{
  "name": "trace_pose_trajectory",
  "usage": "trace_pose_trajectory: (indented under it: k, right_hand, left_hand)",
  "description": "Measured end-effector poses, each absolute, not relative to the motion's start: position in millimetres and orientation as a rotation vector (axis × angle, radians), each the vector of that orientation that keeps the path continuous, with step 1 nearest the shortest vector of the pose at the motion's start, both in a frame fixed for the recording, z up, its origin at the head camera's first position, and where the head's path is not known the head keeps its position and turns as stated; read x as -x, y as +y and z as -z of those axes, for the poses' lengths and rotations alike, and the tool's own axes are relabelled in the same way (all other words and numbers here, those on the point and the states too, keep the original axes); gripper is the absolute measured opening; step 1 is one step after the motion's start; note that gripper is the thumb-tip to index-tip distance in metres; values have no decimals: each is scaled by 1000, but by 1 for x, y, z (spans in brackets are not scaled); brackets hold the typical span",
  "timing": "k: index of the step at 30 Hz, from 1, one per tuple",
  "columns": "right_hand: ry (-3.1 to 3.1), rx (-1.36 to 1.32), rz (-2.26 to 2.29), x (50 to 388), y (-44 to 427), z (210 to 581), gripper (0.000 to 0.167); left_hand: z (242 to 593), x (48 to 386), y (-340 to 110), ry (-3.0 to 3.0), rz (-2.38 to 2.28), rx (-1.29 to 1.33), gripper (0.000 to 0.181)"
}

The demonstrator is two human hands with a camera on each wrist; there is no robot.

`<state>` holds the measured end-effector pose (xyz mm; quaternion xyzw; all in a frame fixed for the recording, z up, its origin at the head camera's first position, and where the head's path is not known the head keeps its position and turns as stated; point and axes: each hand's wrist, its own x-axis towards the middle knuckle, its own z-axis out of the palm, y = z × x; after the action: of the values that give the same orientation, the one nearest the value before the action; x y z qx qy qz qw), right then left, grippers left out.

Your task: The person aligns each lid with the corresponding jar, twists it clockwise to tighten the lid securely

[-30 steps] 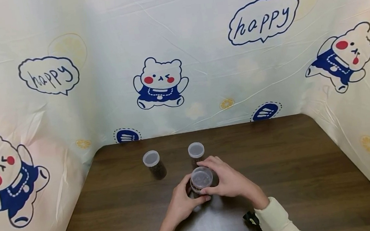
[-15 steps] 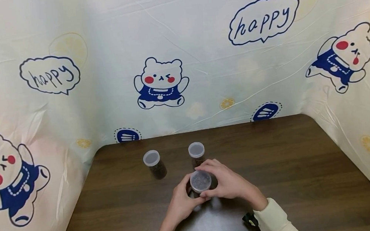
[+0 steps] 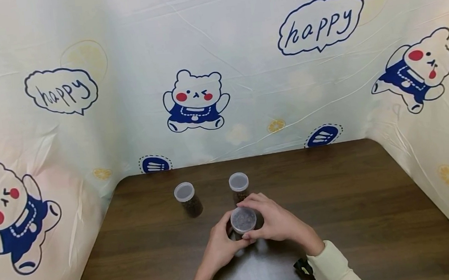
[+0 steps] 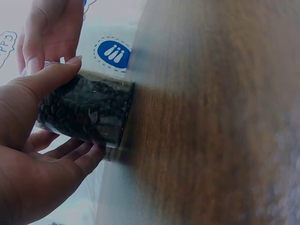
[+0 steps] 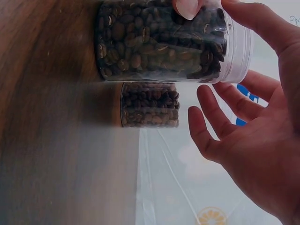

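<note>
A clear jar of dark roasted coffee beans (image 4: 86,110) stands upright on the table between both hands. Its translucent lid (image 3: 243,219) lies over the mouth, level with the rim. My left hand (image 3: 220,245) grips the jar's body, thumb on one side and fingers on the other. Thumb and index finger of my right hand (image 3: 278,221) pinch the lid's edge, while its other fingers spread apart from the jar in the right wrist view. Right behind stands a second lidded bean jar (image 3: 238,183), partly hidden by the right hand.
A third lidded jar (image 3: 190,202) of dark contents stands further left on the brown wooden table (image 3: 356,199). Around the table hangs a pale printed curtain (image 3: 250,65). A small black object (image 3: 303,266) is at the right sleeve (image 3: 331,262).
The lid has come down from slightly raised and offset above the jar to lie flat on it, with my right hand lowering along with it. My left hand has stayed in place.
</note>
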<state>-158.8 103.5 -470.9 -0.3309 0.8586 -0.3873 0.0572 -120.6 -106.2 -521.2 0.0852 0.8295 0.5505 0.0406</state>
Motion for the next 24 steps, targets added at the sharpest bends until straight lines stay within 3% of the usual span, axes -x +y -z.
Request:
trace_pose_trajectory:
  k: [17, 20, 24]
  right_hand:
    - [2695, 950, 1204, 157, 97, 478, 64]
    - [2735, 913, 1160, 156, 94, 478, 70]
    - [2701, 904, 1149, 155, 98, 475, 89]
  left_hand:
    - [520, 121, -107, 2585, -1637, -271, 73]
    - [520, 121, -108, 2578, -1642, -282, 75]
    - [520, 121, -108, 2556, -1649, -297, 73]
